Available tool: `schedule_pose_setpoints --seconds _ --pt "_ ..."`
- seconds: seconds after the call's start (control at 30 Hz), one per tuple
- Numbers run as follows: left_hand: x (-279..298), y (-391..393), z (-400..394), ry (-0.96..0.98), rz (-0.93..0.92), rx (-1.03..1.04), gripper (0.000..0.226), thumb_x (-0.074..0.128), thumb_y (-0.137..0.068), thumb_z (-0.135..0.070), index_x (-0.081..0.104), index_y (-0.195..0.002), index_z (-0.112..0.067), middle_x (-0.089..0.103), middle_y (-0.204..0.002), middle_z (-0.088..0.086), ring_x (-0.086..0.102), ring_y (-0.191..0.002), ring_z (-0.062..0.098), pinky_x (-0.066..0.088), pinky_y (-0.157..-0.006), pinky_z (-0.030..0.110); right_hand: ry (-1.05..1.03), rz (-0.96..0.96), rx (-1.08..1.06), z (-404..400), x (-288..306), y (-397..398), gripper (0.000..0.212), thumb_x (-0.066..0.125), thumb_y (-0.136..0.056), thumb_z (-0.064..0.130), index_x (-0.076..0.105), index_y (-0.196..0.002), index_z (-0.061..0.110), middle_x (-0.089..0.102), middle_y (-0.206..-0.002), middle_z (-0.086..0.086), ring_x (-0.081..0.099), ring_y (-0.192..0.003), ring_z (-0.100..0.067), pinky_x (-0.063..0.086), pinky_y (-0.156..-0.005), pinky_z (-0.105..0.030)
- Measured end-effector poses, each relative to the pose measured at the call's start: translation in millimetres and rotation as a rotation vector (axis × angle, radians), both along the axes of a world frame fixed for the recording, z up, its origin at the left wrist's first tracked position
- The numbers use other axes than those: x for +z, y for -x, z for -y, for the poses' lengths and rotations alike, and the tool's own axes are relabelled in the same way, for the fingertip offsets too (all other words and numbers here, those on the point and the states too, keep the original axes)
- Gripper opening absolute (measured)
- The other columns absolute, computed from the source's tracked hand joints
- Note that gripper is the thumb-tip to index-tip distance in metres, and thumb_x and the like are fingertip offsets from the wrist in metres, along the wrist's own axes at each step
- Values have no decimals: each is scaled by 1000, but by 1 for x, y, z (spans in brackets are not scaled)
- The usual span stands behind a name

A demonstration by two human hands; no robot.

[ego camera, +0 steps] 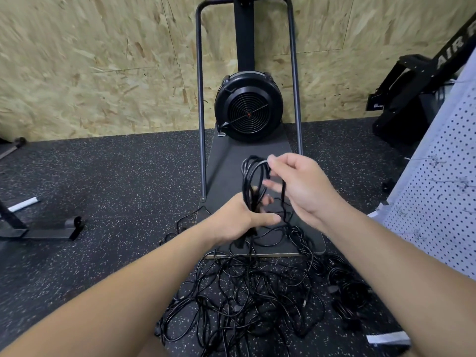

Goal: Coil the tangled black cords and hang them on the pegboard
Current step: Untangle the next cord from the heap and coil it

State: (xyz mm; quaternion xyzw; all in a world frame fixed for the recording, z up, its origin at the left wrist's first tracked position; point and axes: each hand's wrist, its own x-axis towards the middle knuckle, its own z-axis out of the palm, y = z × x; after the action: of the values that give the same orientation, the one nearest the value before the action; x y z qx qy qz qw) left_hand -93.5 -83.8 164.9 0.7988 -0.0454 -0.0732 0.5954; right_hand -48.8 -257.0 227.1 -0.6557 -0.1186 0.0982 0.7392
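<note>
1. Tangled black cords (247,300), thin and glossy with rubbery round jackets, sprawl in loose overlapping loops on the floor right in front of the person, some strands running up onto the dark flat base plate (231,161) of the machine.
2. A partly wound coil of black cord (253,176) stands upright between the two hands, its narrow oval loops bunched together, with a strand trailing from it down into the heap.
3. The left hand (242,215) grips the bottom of the coil, thumb laid across the front and fingers curled behind the bundle.
4. The right hand (296,184) pinches the top of the loops between thumb and forefinger, the other fingers loosely spread behind the cord.
5. The white perforated metal pegboard (438,202) leans at the right edge, its surface dotted with regular round holes and a few thin wire hooks.
6. A black round fan housing with a spiral grille (248,106) sits at the far end of the plate, framed by a dark tubular steel arch (199,99).
7. The floor is black speckled rubber matting (103,189); the wall behind is rough, flaky chipboard panelling (90,60).
8. A second, smaller bundle of black cord (347,297) lies at the right of the heap.
</note>
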Motion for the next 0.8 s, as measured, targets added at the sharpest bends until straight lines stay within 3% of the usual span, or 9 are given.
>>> schedule_pose_setpoints --seconds 0.07,0.2,0.3,0.37,0.47,0.53,0.63,0.7,0.8 --pt "1 1 16 22 15 -9 47 93 -89 -30 65 -123 -13 67 -87 2 61 -76 17 51 -74 33 -13 24 -90 -7 6 5 26 74 -104 37 68 -91 16 67 -102 -4 67 -97 -18 63 -96 -57" --pt "-3 0 34 -1 94 -28 33 90 -91 -33 64 -106 -20 66 -85 6 55 -77 17 46 -74 43 195 216 -226 -12 13 15 24 71 -100 49 68 -84 31 71 -111 26 68 -105 -7 60 -89 -48" --pt "-1 3 40 -1 138 0 34 87 -94 -31 63 -114 -18 70 -101 24 62 -83 29 55 -83 60 164 173 -185 -6 14 14 19 66 -98 55 70 -88 38 75 -105 19 67 -93 -11 55 -84 -47" --pt "1 4 40 -9 158 12 36 85 -96 -31 59 -118 -18 72 -104 17 66 -91 26 55 -93 63 181 197 -176 -2 14 13 24 64 -101 54 70 -93 33 75 -97 6 68 -84 -20 56 -76 -48" --pt "5 5 36 -39 124 4 36 81 -99 -34 60 -118 -11 74 -99 14 68 -92 16 56 -95 61 190 203 -174 -1 12 14 24 59 -109 44 67 -101 23 76 -96 -3 75 -90 -27 65 -85 -55" --pt "10 7 36 -114 115 -31 19 73 -105 -33 68 -97 -16 75 -84 12 68 -79 15 60 -87 51 206 191 -139 -2 9 13 20 55 -112 38 66 -107 22 77 -101 0 74 -91 -22 64 -90 -55" --pt "20 13 38 -135 116 -55 43 59 -115 -29 62 -72 -31 65 -67 12 71 -71 9 53 -75 33 125 191 -47 -3 5 9 12 49 -114 25 58 -107 22 77 -110 -4 71 -88 -18 64 -87 -46" --pt "23 18 37 -23 65 -90 35 53 -118 -27 61 -85 -18 57 -69 23 81 -84 25 60 -88 43 70 199 -13 -2 5 6 16 44 -114 13 58 -110 20 72 -101 -13 64 -82 -16 59 -81 -40" --pt "25 20 36 108 7 -81 32 52 -118 -25 61 -98 -2 61 -71 10 67 -66 28 62 -88 62 -44 160 54 2 8 1 22 44 -112 7 63 -119 16 73 -115 -12 69 -95 -20 59 -93 -44"
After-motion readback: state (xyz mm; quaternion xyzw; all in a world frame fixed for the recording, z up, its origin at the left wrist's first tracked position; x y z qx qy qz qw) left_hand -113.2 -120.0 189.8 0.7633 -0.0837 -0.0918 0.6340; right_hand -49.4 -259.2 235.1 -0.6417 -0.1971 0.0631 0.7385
